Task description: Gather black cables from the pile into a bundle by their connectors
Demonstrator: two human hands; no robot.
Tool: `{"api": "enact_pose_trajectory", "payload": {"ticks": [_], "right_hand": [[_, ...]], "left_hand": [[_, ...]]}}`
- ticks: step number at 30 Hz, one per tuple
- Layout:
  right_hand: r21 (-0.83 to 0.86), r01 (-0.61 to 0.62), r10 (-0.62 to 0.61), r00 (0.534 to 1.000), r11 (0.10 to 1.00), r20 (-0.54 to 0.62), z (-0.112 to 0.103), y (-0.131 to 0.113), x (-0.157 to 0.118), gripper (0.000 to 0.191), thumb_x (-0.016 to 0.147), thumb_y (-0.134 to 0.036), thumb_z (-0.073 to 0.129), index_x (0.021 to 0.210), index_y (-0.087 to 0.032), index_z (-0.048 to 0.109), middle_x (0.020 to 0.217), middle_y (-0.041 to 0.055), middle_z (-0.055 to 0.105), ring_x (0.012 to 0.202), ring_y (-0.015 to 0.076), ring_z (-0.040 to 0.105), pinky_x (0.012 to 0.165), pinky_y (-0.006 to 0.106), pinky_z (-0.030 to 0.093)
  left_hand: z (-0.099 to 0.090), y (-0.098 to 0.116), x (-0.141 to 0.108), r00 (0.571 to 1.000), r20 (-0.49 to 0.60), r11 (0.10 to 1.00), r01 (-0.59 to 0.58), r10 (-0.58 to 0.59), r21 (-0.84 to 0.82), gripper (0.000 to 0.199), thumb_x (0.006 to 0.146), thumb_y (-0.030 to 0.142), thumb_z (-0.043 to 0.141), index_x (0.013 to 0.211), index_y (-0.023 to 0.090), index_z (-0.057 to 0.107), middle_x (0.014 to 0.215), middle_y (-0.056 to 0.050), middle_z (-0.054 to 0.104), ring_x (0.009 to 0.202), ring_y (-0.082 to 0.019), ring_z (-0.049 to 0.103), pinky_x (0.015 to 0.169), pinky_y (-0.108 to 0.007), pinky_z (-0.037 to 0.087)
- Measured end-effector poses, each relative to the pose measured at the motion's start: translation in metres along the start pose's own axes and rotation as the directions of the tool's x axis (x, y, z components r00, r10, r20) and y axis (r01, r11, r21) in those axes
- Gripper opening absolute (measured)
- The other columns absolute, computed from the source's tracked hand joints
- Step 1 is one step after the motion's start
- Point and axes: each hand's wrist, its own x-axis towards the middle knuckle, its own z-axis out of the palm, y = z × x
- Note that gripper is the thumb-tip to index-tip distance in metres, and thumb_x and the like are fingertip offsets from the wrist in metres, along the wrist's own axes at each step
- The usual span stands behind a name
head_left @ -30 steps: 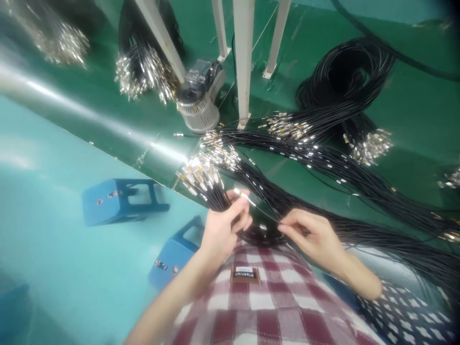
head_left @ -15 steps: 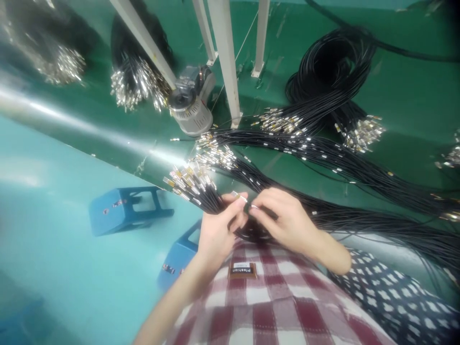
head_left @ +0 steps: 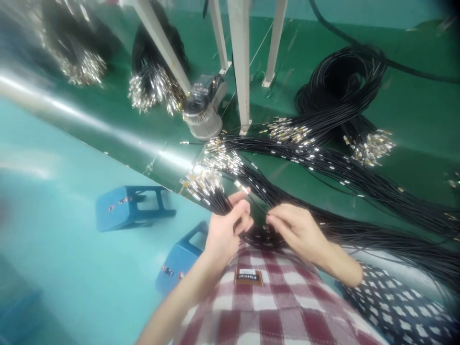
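A bundle of black cables (head_left: 220,200) with silvery and yellowish end pieces lies in the crook of my left hand (head_left: 230,225), whose fingers are curled round it. One single cable (head_left: 259,205) stretches between my hands, its pale tip (head_left: 240,187) standing up by my left index finger. My right hand (head_left: 293,225) pinches that cable between thumb and fingertips. Just beyond my hands, more cable ends (head_left: 223,160) lie on the green table (head_left: 276,177), their long black strands running off to the right.
A grey-white machine (head_left: 203,108) stands beside white metal posts (head_left: 240,62). Coiled cables (head_left: 341,86) lie at the back right, and further bundles (head_left: 154,86) at the back left. Two blue stools (head_left: 122,208) stand on the floor, left of the table edge.
My right hand has moved away from my left, toward the right and nearer my body, drawing a length of single cable between them. The camera view has shifted slightly.
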Motion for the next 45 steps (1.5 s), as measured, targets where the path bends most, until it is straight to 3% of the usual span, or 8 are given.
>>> {"api": "enact_pose_trajectory", "payload": {"ticks": [8, 13, 19, 22, 28, 32, 36, 45], "right_hand": [[-0.084, -0.028, 0.032, 0.999, 0.996, 0.042, 0.016, -0.012, 0.024, 0.037, 0.1, -0.03, 0.041, 0.072, -0.019, 0.062, 0.064, 0.0024, 0.062, 0.059, 0.0128, 0.054, 0.061, 0.025, 0.041], [-0.186, -0.035, 0.069, 0.982, 0.982, 0.175, -0.01, 0.035, -0.002, 0.032, 0.099, -0.036, 0.046, 0.081, -0.02, 0.067, 0.081, 0.0053, 0.068, 0.076, 0.0169, 0.06, 0.07, 0.028, 0.045], [-0.088, -0.363, 0.368, 0.845, 0.927, 0.387, -0.04, 0.091, -0.005, 0.047, 0.1, -0.041, 0.036, 0.078, -0.02, 0.071, 0.086, 0.0047, 0.071, 0.073, 0.0158, 0.063, 0.068, 0.027, 0.049], [-0.304, -0.387, 0.472, 0.833, 0.87, 0.289, -0.019, 0.102, 0.031, 0.031, 0.096, -0.038, 0.047, 0.088, -0.021, 0.072, 0.09, 0.0038, 0.072, 0.073, 0.016, 0.063, 0.068, 0.027, 0.047], [-0.381, -0.277, 0.401, 0.866, 0.882, 0.299, 0.063, 0.099, 0.104, 0.022, 0.089, -0.037, 0.061, 0.099, -0.02, 0.071, 0.106, 0.0093, 0.068, 0.091, 0.0219, 0.065, 0.076, 0.03, 0.045], [-0.42, -0.274, 0.408, 0.872, 0.865, 0.272, 0.086, 0.101, 0.12, 0.017, 0.09, -0.029, 0.059, 0.093, -0.016, 0.07, 0.106, 0.0134, 0.068, 0.093, 0.0242, 0.065, 0.078, 0.031, 0.044], [-0.385, -0.297, 0.402, 0.887, 0.874, 0.228, 0.067, 0.093, 0.109, 0.018, 0.093, -0.031, 0.054, 0.088, -0.02, 0.067, 0.098, 0.0063, 0.071, 0.087, 0.0213, 0.065, 0.075, 0.031, 0.044], [0.03, -0.208, 0.195, 0.952, 0.978, 0.236, -0.004, 0.054, 0.006, 0.018, 0.095, -0.032, 0.053, 0.082, -0.019, 0.056, 0.072, 0.0008, 0.062, 0.059, 0.012, 0.054, 0.054, 0.024, 0.043]], "left_hand": [[-0.008, 0.001, 0.007, 0.995, 0.059, 0.995, 0.079, -0.083, 0.061, 0.029, 0.078, 0.038, 0.073, 0.085, 0.01, 0.073, 0.041, 0.007, 0.037, 0.039, -0.005, 0.032, 0.049, -0.025, 0.026], [-0.018, 0.001, 0.01, 0.997, 0.06, 0.999, 0.048, -0.047, -0.018, 0.025, 0.085, 0.036, 0.066, 0.075, 0.013, 0.069, 0.044, 0.006, 0.035, 0.041, -0.005, 0.033, 0.05, -0.025, 0.025], [-0.024, 0.004, 0.007, 0.962, 0.274, 0.976, 0.065, -0.006, -0.206, 0.037, 0.08, 0.045, 0.07, 0.058, 0.016, 0.062, 0.065, 0.004, 0.044, 0.035, 0.001, 0.027, 0.046, -0.025, 0.025], [-0.023, 0.007, 0.007, 0.928, 0.372, 0.957, 0.137, -0.034, -0.255, 0.045, 0.078, 0.049, 0.071, 0.05, 0.016, 0.056, 0.058, 0.006, 0.036, 0.034, -0.001, 0.024, 0.043, -0.025, 0.025], [-0.025, 0.009, 0.003, 0.984, 0.178, 0.995, -0.013, 0.029, -0.095, 0.033, 0.084, 0.042, 0.067, 0.063, 0.016, 0.067, 0.071, 0.003, 0.046, 0.043, -0.001, 0.035, 0.051, -0.025, 0.033], [-0.028, 0.008, -0.001, 0.992, 0.126, 0.991, 0.0, 0.018, -0.135, 0.036, 0.08, 0.042, 0.071, 0.057, 0.016, 0.064, 0.084, -0.002, 0.054, 0.07, -0.01, 0.054, 0.069, -0.028, 0.046], [-0.029, 0.005, 0.001, 0.995, 0.096, 0.991, 0.007, 0.006, -0.136, 0.033, 0.087, 0.043, 0.063, 0.065, 0.018, 0.061, 0.062, 0.0, 0.051, 0.074, -0.016, 0.057, 0.087, -0.037, 0.047], [-0.014, 0.002, 0.01, 0.999, 0.002, 0.984, -0.037, 0.038, -0.173, 0.008, 0.084, 0.02, 0.067, 0.088, 0.018, 0.06, 0.048, 0.01, 0.025, 0.043, -0.006, 0.023, 0.047, -0.021, 0.026]]}}
